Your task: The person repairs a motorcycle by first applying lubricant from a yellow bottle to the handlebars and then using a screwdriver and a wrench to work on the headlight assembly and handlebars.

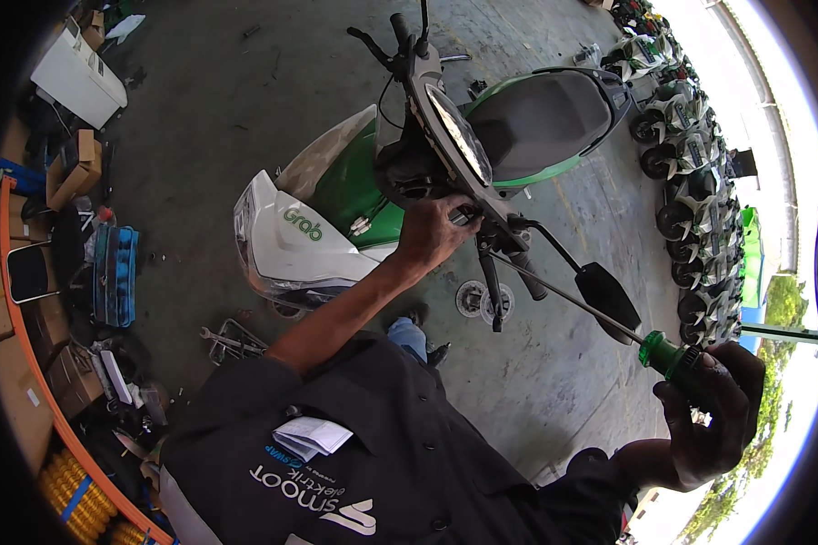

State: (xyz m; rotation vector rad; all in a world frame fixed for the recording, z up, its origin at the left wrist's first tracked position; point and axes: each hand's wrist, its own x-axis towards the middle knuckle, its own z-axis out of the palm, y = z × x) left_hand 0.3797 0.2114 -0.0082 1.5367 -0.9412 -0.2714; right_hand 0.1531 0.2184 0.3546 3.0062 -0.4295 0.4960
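- Brown cardboard boxes (71, 173) stacked at far left, flaps open.
- Blue crate-like package (116, 274) just below, upright beside dark clutter.
- Green lettered label (302, 223) on white scooter panel.
- White folded paper slips (311, 437) in dark shirt pocket.

A single head-worn fisheye view looks steeply down from close above the person's chest, facing the scooter's handlebar (454, 173) and concrete floor (209, 100); edges curve strongly.
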